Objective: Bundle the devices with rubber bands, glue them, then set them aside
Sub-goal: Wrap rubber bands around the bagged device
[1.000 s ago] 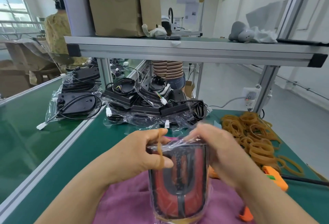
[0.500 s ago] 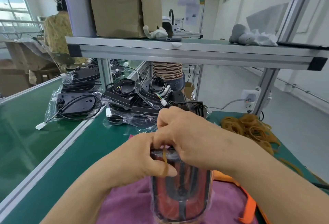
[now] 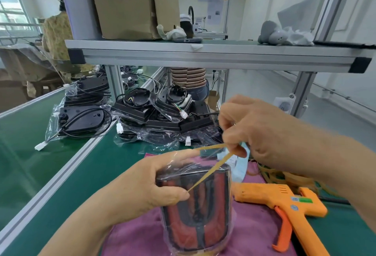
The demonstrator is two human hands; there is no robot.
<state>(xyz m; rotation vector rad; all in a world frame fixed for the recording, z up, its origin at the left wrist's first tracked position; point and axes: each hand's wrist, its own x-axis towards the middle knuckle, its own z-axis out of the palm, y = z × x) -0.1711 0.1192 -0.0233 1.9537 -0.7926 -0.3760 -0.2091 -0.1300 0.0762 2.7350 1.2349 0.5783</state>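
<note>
A red and black device (image 3: 200,213) wrapped in clear plastic stands upright on a purple cloth (image 3: 250,233). My left hand (image 3: 154,186) grips its top left edge, thumb across the front. A tan rubber band (image 3: 211,169) runs from my left hand's fingers up to my right hand (image 3: 250,131), which pinches it and stretches it up and to the right above the device. An orange glue gun (image 3: 284,198) lies on the cloth to the right of the device.
A pile of bagged black devices with cables (image 3: 160,119) lies at the back of the green bench (image 3: 85,174); more bagged devices (image 3: 81,117) sit on the left conveyor. Loose rubber bands (image 3: 289,178) lie behind my right forearm. An aluminium shelf (image 3: 203,54) spans overhead. People work beyond.
My right hand has pulled away from the device's top, up and to the right, stretching the rubber band taut. The glue gun is now uncovered.
</note>
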